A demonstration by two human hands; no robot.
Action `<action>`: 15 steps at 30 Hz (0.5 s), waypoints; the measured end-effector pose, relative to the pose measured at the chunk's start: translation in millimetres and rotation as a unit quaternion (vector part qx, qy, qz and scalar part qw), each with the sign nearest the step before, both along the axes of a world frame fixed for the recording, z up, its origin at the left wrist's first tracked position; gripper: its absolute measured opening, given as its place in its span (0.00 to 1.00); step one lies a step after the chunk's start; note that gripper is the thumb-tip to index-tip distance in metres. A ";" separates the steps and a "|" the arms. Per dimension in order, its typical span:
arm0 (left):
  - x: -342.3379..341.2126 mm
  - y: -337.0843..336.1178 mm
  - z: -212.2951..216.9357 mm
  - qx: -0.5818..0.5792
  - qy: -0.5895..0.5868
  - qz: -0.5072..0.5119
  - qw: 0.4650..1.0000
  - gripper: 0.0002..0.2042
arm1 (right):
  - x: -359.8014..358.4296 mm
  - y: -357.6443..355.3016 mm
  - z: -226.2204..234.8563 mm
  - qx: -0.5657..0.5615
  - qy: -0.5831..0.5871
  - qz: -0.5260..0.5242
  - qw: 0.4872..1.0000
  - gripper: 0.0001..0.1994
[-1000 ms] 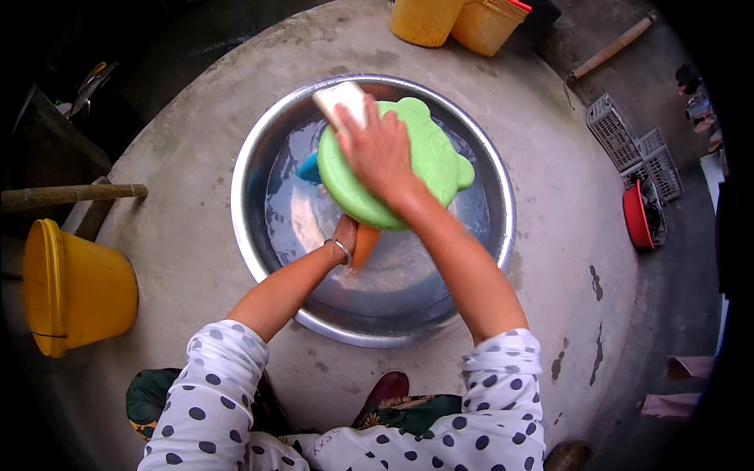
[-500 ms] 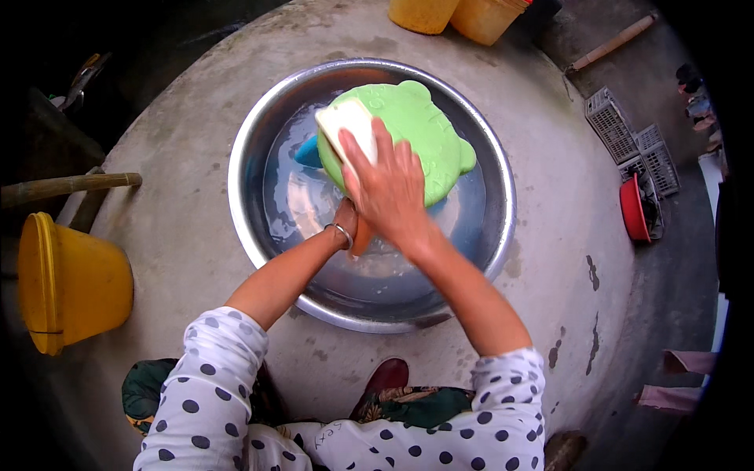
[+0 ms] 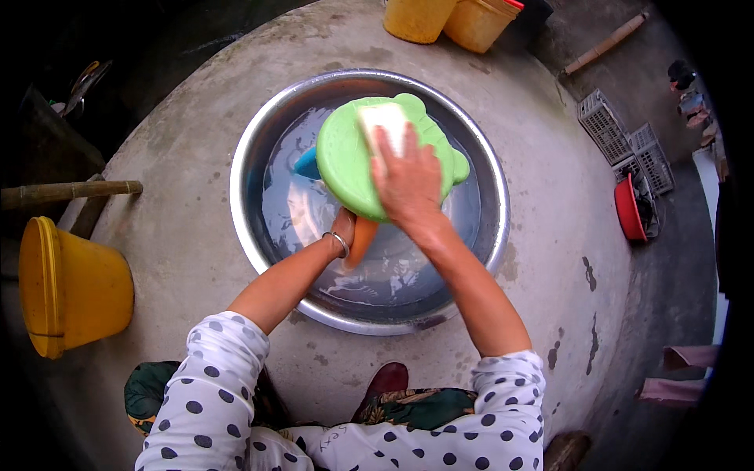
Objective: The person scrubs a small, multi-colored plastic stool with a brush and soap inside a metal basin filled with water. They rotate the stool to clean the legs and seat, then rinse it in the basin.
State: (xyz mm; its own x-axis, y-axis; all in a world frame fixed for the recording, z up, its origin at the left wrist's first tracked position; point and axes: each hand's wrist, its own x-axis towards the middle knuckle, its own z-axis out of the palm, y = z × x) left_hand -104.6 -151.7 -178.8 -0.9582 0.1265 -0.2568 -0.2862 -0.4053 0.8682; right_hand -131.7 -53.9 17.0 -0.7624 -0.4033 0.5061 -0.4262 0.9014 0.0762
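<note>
A green plastic stool [image 3: 342,163] with a rounded animal-shaped top is held tilted over water in a wide metal basin [image 3: 250,149]. One of its legs is orange [image 3: 364,239], and a blue leg [image 3: 308,163] shows at the left. My left hand [image 3: 344,223] grips the stool from below beside the orange leg; its fingertips are hidden under the seat. On the green top, my right hand [image 3: 408,177] presses a white block-shaped sponge [image 3: 382,119], its fingers blurred by motion.
The basin stands on a concrete floor [image 3: 181,188]. A yellow bucket [image 3: 86,286] is at the left, below a bamboo pole [image 3: 75,191]. Two more yellow buckets [image 3: 420,17] stand at the far side. Plastic crates [image 3: 605,125] and a red basin [image 3: 631,208] lie at the right.
My right hand has slid the sponge rightward across the green top. The stool has tilted and shifted slightly toward me, and more of its orange leg shows.
</note>
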 end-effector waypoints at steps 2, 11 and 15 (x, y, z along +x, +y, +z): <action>2.3 2.1 3.3 0.029 -0.030 0.000 0.999 0.21 | -14.1 -19.6 1.8 -0.012 -0.011 0.034 0.999 0.22; -0.7 -12.6 22.3 0.032 -0.045 -0.025 0.998 0.19 | -89.8 106.1 -14.9 -0.311 -0.288 -0.121 0.897 0.21; -15.4 1.7 16.1 0.013 0.005 0.013 1.000 0.16 | -27.9 167.1 -104.8 -0.330 -0.346 -0.207 0.853 0.22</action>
State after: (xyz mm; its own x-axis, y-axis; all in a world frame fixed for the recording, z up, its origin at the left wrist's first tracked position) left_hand -120.0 -150.0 -162.6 -0.9634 0.1090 -0.2450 -0.2678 -0.4356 0.8594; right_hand -159.6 113.2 -87.8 -0.9786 0.1728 -0.1114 0.2034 0.7345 -0.6474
